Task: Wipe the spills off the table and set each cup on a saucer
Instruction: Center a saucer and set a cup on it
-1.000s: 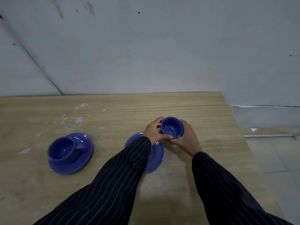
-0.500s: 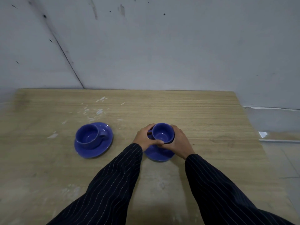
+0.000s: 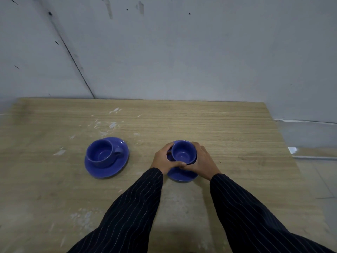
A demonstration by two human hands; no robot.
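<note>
Both hands cup one blue cup (image 3: 183, 154) over its saucer (image 3: 182, 175) near the middle of the table (image 3: 218, 121): the left hand (image 3: 164, 158) curls round its near-left side, the right hand (image 3: 202, 159) round the right, thumbs meeting in front. Whether the cup sits flat yet I cannot tell, so it should be centred in the saucer's well and let go gently, fingers sliding off outward. Its twin (image 3: 102, 155) already stands on a saucer (image 3: 107, 168) to the left, with pale spill marks (image 3: 109, 125) left behind it.

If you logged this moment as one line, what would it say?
left hand + right hand: around right cup | over right saucer | left cup: on left saucer | white marks on table
</note>
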